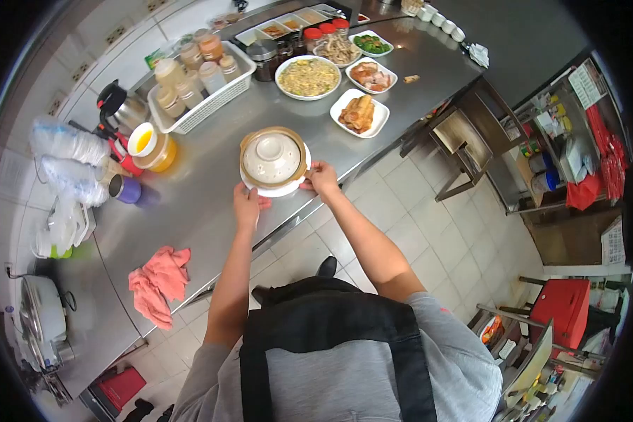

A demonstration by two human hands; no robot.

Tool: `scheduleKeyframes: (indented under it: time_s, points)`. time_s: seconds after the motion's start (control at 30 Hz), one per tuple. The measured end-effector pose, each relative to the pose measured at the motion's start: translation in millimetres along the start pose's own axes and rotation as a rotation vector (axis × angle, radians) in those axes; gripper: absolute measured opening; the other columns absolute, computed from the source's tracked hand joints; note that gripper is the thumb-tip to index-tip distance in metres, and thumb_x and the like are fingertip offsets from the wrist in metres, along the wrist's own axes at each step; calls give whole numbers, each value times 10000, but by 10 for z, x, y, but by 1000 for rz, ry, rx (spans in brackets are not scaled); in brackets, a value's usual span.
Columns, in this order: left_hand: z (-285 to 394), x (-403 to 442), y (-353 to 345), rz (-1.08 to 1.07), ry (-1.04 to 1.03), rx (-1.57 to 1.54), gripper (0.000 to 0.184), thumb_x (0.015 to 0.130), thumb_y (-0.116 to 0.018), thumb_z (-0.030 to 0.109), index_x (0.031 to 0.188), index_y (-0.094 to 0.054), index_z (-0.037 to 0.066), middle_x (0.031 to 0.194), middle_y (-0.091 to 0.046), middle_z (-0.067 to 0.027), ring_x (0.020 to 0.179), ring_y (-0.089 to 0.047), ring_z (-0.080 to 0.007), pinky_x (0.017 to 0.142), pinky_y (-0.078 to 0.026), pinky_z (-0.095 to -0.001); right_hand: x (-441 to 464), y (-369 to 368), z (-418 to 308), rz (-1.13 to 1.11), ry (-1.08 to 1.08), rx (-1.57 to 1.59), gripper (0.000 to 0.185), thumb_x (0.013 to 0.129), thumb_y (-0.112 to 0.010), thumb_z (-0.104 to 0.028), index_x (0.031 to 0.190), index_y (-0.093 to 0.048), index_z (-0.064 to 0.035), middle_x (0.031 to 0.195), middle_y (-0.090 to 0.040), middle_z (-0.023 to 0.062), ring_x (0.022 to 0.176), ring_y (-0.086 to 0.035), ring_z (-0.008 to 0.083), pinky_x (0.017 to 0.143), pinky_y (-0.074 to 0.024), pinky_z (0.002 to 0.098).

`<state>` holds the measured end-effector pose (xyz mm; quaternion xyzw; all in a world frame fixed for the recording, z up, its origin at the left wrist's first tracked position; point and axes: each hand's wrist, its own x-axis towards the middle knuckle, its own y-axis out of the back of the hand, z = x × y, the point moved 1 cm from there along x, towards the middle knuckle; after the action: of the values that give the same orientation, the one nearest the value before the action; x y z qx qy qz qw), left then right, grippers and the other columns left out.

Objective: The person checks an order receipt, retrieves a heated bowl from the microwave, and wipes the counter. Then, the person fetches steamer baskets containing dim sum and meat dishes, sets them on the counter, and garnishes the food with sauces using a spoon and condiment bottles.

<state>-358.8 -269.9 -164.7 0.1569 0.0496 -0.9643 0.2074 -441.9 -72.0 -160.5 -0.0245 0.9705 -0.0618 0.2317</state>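
- Lidded clay pot [272, 157]: upright on a white plate [288, 190], just beyond and between the two hands; lid on, knob up.
- Left hand [249, 205]: at the plate's near left edge, fingers partly extended; can't tell if closed on the rim.
- Right hand [322, 178]: at the plate's right edge, close by the pot, fingers bent; firmness of hold unclear.
- Steel counter [211, 232]: under plate and hands.
- Beyond right hand: square white dish of browned food [359, 114], another dish of sliced meat [373, 77] farther off.
- Straight out past the pot: bowl of fried rice [308, 77].
- Beyond left hand, farther left: white basket [214, 98] of bottles; nearer, purple cup [125, 188].
- Left of left hand, toward the wearer: pink cloth [160, 281], crumpled at the counter's edge.
- Right of right hand, off the counter: wooden chair [464, 137] on tiled floor.
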Motion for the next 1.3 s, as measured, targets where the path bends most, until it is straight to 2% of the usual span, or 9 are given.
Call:
scheduleKeyframes:
  time_s: [0.33,0.4,0.43,0.5,0.73,0.97,1.13,1.2,1.3]
  points:
    - [-24,426,-685,9,-82,-152,359,951,-495,54,1225,-295,-60,888,-599,-194,693,-658,-266,586,-585,-361,-646,1414,539,41,-12,167,331,885,-600,-40,1194,-499,23,927,-659,140,785,-679,208,660,-584,320]
    - [-379,385,-539,41,-341,131,339,957,-524,96,1199,-340,-53,921,-578,-146,784,-626,-229,664,-550,-340,-1142,1775,1091,235,-138,153,288,867,-594,-26,1144,-522,7,863,-661,130,726,-670,196,622,-575,314]
    - [-466,212,-555,158,-728,338,275,968,-524,126,1155,-398,-31,949,-547,-112,842,-570,-195,744,-505,-324,-1446,1946,1378,338,-213,158,267,856,-590,-16,1115,-531,2,821,-661,123,685,-662,190,595,-568,307]
    - [-267,-750,-836,-226,-599,156,172,997,-477,128,1086,-426,-10,986,-490,-100,917,-495,-175,834,-441,-315,-2049,2098,1907,585,-309,198,257,824,-589,-8,1079,-566,-23,843,-670,121,682,-660,181,621,-571,298]
    - [-1266,-1917,-1303,-1302,-209,407,159,984,-523,176,1005,-483,23,815,-501,-18,685,-466,-74,578,-394,-214,-3981,1489,3468,1147,-487,263,155,879,-523,-128,939,-602,-9,638,-639,97,550,-627,191,510,-498,340]
    - [-1225,-2801,-1908,-1663,-363,497,273,1011,-457,253,952,-598,26,696,-542,-5,584,-462,-65,523,-390,-221,-5565,-111,5609,850,-1008,-584,74,668,-667,-175,687,-700,-112,687,-662,98,658,-644,307,649,-538,434]
    - [-1405,-3971,-1964,-1867,-374,541,296,1016,-436,270,954,-601,33,697,-560,-11,596,-489,-70,527,-406,-226,-6166,-1033,6085,1391,-822,975,242,872,-503,-122,727,-642,15,626,-628,151,514,-637,234,419,-517,388]
    - [-1621,-4576,-1865,-2007,-357,557,286,1013,-443,263,954,-603,34,696,-566,-15,601,-498,-71,530,-411,-229,-6213,-1216,6582,1206,-676,590,184,853,-528,-105,782,-643,20,641,-633,154,524,-639,233,431,-527,364]
    - [-2099,-5549,-1605,-2209,-279,585,273,1007,-456,252,947,-608,33,699,-581,-21,606,-509,-72,535,-418,-232,-6780,-1109,6191,1416,-624,1196,109,811,-598,-69,848,-649,20,639,-624,133,497,-609,211,425,-509,334]
